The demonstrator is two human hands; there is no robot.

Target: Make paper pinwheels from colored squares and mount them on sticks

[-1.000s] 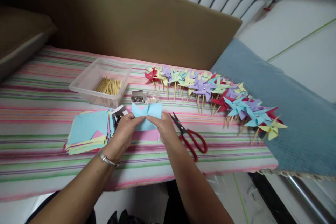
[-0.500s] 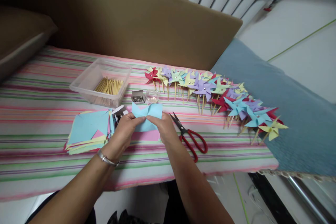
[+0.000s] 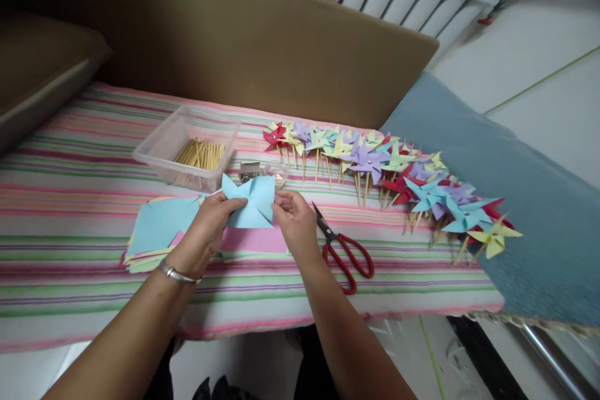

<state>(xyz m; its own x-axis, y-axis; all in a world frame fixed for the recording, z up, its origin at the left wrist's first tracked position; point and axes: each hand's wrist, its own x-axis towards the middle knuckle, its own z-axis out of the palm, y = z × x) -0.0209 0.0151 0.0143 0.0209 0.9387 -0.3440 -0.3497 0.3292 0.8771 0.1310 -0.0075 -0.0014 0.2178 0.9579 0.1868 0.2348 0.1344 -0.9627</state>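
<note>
Between my hands is a blue paper square [image 3: 253, 203] with slits cut in from its corners. My left hand [image 3: 213, 215] pinches its left side, thumb on top near the middle. At the right edge, the fingertips of my right hand [image 3: 295, 215] are closed on the paper. Pink paper [image 3: 255, 240] lies on the cloth below it. To the left is a stack of coloured paper squares [image 3: 164, 225], blue on top. Red-handled scissors [image 3: 340, 247] rest just right of my right hand.
A clear plastic tub [image 3: 164, 165] holds wooden sticks [image 3: 201, 154]. Behind the paper stand a small box of metal fasteners [image 3: 248, 170] and a round clear container [image 3: 276, 172]. Finished paper pinwheels [image 3: 368, 159] line the right side of the striped cloth [image 3: 70, 225]. A brown board [image 3: 225, 37] stands behind.
The blue paper has been flattened out and shifted slightly left. My right hand has moved from the paper's middle to its right edge; my left thumb stays on it.
</note>
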